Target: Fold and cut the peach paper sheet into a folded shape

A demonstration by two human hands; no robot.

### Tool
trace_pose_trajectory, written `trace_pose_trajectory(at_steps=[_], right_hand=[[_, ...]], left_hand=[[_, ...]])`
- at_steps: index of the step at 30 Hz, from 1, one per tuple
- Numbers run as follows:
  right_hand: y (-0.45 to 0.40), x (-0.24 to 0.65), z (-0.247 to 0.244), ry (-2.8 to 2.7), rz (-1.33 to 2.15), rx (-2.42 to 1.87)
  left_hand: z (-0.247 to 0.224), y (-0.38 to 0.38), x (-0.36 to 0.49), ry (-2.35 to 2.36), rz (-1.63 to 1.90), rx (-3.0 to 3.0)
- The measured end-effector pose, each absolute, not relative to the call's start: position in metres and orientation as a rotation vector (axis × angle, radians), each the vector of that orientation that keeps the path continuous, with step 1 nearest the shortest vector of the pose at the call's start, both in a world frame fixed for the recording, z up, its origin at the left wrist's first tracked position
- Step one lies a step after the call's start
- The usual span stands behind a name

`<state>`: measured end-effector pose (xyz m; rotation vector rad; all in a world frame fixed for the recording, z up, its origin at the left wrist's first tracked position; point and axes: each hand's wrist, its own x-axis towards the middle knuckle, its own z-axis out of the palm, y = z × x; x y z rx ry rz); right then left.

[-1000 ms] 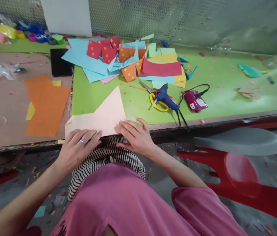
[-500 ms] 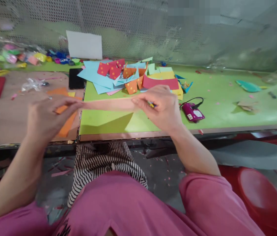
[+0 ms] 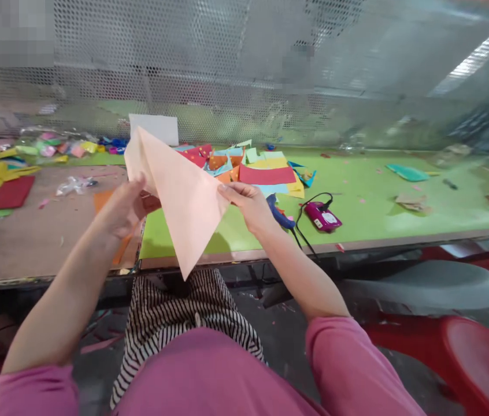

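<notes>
A pale pink folded paper (image 3: 184,202) hangs in the air above the table's front edge, one point tipped down and another up at the left. My left hand (image 3: 125,209) grips its left side, the fingers partly hidden behind the sheet. At the paper's right corner, my right hand (image 3: 244,202) pinches it between thumb and fingers. Beyond the paper lies a pile of coloured papers, with a red strip (image 3: 267,175) and a red dotted piece (image 3: 199,151). A dark blue tool with a cable (image 3: 280,214) rests beside my right forearm.
The green tabletop (image 3: 357,211) carries a magenta power socket (image 3: 323,216) and a teal paper leaf (image 3: 407,173). At left are red paper (image 3: 13,192) and a clear plastic bag (image 3: 74,185). A mesh panel stands behind. Red stools are at lower right.
The pink paper, formerly a flat band seen edge-on between both hands, now shows its broad face with a point hanging down. My hands are closer together. The view has shifted.
</notes>
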<state>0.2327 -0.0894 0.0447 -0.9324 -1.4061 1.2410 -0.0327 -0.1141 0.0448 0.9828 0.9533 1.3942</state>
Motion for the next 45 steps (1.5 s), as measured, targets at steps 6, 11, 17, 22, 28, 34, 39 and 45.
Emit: trace_pose_trajectory(at_steps=[6, 11, 17, 22, 28, 34, 39, 45], right_hand=[[-0.101, 0.24, 0.021, -1.593, 1.178, -1.119], [-0.125, 0.236, 0.013, -1.679, 1.143, -1.194], [-0.151, 0.267, 0.01, -1.883, 1.026, -1.276], [-0.155, 0.337, 0.017, -1.892, 0.57, -1.654], [-0.129, 0.356, 0.01, -2.123, -0.103, -2.113], [-0.1, 0.371, 0.018, -2.23, -0.057, -2.219], [-0.099, 0.403, 0.029, -2.191, -0.096, -2.304], [-0.103, 0.405, 0.035, -2.143, -0.223, -2.426]], left_hand=[[0.028, -0.121, 0.005, 1.082, 1.328, 0.944], [0.012, -0.139, 0.018, 1.185, 1.146, 1.066], [0.013, -0.148, 0.0, 1.345, 1.206, 1.141], [0.012, -0.139, -0.025, 1.371, 1.146, 1.047], [-0.004, -0.138, -0.02, 1.334, 1.061, 0.982], [-0.01, -0.137, -0.036, 1.269, 0.969, 1.02], [-0.021, -0.141, -0.044, 1.28, 0.941, 0.925], [-0.022, -0.144, -0.04, 1.303, 0.995, 0.911]])
